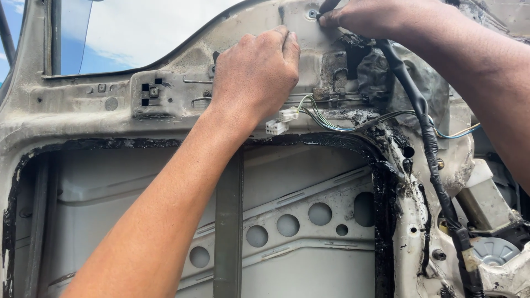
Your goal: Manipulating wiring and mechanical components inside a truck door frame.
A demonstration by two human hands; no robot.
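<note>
Stripped of its trim, a dirty off-white car door shell (83, 105) fills the view, with the window glass (138, 27) and sky above and a large opening ringed with black sealant (381, 221) below. The left hand (256, 74) lies curled against the upper panel, knuckles outward, fingers folded in toward a small black clip (214, 59) just at its left edge; whether it grips anything cannot be told. The right hand (364, 16) is higher and to the right, at the top edge of the frame, fingertips pinched on a dark tool tip set at a small round fastener (313, 13). That fastener lies up and right of the left hand, so the right hand is the nearer one. A black wrapped wiring harness (428, 149) runs down from under the right hand along the door's right side, its long axis nearly vertical. Two white connectors (280, 121) hang on thin wires (320, 118) just below the left wrist. Open room lies downward, inside the cavity.
</note>
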